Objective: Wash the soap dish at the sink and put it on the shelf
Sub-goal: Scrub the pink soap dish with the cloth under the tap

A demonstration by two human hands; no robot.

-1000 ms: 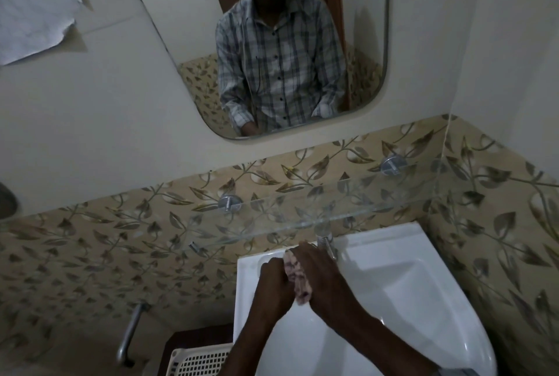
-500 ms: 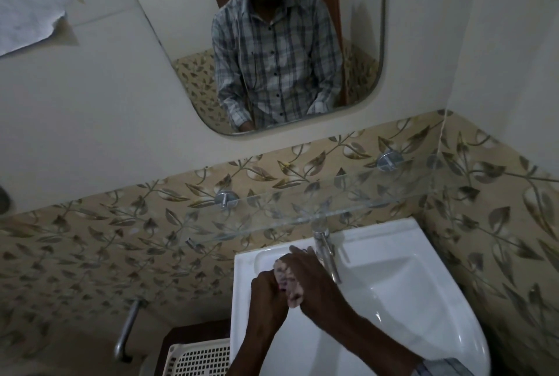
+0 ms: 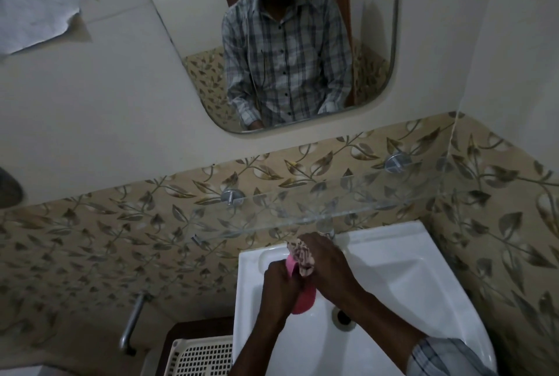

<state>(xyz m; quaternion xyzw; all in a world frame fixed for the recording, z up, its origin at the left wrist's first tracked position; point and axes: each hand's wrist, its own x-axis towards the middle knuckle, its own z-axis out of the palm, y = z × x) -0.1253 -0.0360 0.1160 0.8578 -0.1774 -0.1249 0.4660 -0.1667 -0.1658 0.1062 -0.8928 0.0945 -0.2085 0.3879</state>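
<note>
A pink soap dish (image 3: 304, 300) is held over the white sink (image 3: 402, 276). My left hand (image 3: 279, 285) grips the dish from the left. My right hand (image 3: 328, 269) holds a patterned cloth (image 3: 302, 256) pressed against the dish's upper part. The tap (image 3: 328, 230) stands just behind my right hand; I cannot tell if water runs. A clear glass shelf (image 3: 302, 209) on two metal pegs hangs above the sink with nothing on it.
A mirror (image 3: 375, 43) on the wall reflects a person in a checked shirt. Leaf-patterned tiles line the back and right walls. A white perforated basket (image 3: 202, 357) sits left of the sink, beside a metal pipe (image 3: 133, 324). The drain (image 3: 343, 316) shows in the basin.
The view has tilted down a little. The pink soap dish now shows below my hands, which sit lower over the basin; the cloth stays between them.
</note>
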